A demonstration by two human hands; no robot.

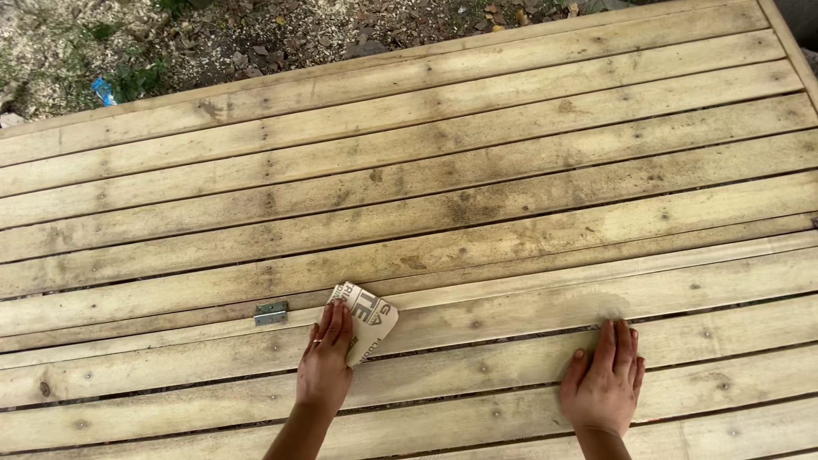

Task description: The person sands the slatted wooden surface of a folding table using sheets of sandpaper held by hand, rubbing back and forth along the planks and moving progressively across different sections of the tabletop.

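Note:
My left hand [325, 362] presses flat on a folded sheet of sandpaper [366, 318], its printed backing facing up, against a pale wooden slat of a large slatted panel [477, 196]. A ring shows on one finger. My right hand [605, 381] lies flat, fingers together, on a slat to the right, holding nothing. A lighter, dusty patch [588, 302] sits on the wood just beyond its fingertips.
A small grey metal hinge [270, 313] is fixed between two slats just left of the sandpaper. Beyond the panel's far edge lies bare ground with dry leaves, wood chips [281, 38] and a blue scrap [103, 90].

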